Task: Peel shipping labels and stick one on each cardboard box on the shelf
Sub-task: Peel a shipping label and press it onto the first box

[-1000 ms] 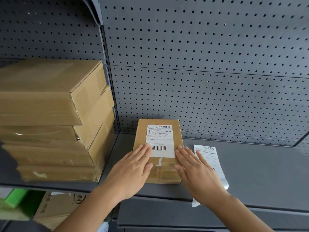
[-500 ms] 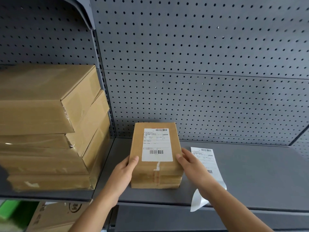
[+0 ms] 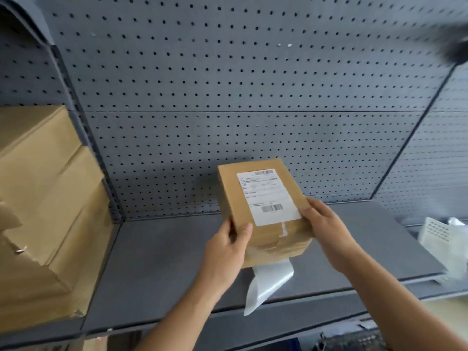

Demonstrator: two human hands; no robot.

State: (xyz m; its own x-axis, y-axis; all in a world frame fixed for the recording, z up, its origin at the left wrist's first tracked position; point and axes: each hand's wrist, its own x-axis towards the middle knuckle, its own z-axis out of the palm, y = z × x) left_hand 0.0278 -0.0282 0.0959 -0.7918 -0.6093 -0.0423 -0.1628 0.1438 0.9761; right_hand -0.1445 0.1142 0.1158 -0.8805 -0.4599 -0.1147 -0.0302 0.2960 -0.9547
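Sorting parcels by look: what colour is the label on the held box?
White with black print and barcodes, seen in the head view: label on box.

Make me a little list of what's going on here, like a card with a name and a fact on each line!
held thing: small cardboard box, tilted, lifted off the shelf
label: white sticker stuck on the box's top
left hand: grips the box's near left side
right hand: grips the box's right side
under the box: shiny backing sheet hanging over the shelf edge
far left: stack of big cardboard boxes, no stickers showing
back wall: grey board with holes
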